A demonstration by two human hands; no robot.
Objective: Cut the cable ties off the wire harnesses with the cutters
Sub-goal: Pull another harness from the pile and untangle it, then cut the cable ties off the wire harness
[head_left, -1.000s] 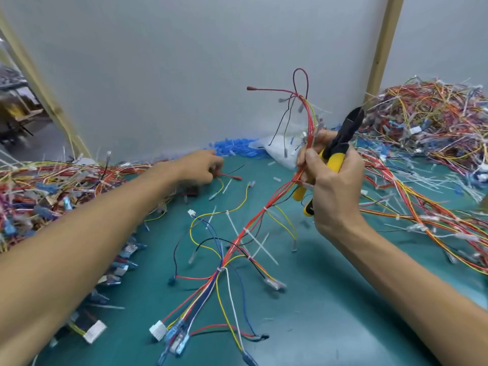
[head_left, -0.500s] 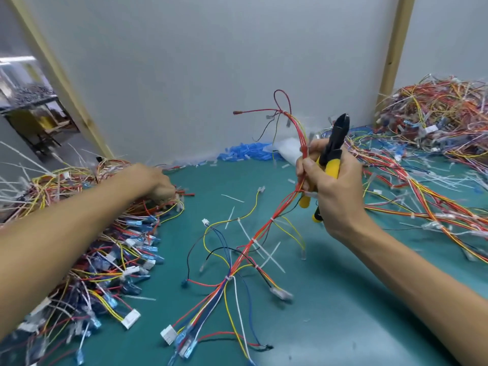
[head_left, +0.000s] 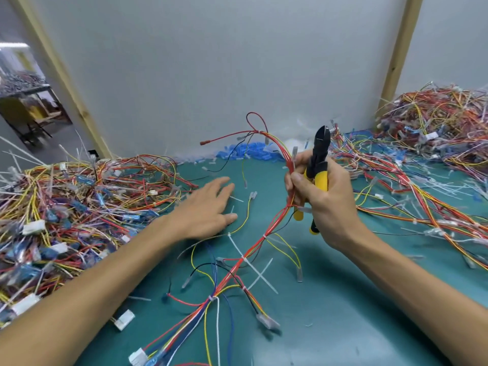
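your right hand (head_left: 326, 207) grips cutters (head_left: 320, 154) plus harness (head_left: 253, 250). left hand (head_left: 208, 207) flat, empty. ties (head_left: 244, 260) lie below that grip, nearer left.

A plain grey wall (head_left: 211, 75) stands before me, between a wooden post (head_left: 60, 75) on my left and another post (head_left: 398, 54) on my right; my desk (head_left: 343, 299) is topped in teal. Past the left post, a dark table (head_left: 25, 89); a light strip (head_left: 13, 45) glows above.

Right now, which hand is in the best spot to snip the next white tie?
Probably the right hand: it grips the cutters beside the harness it holds up. The left hand is open and empty over the mat.
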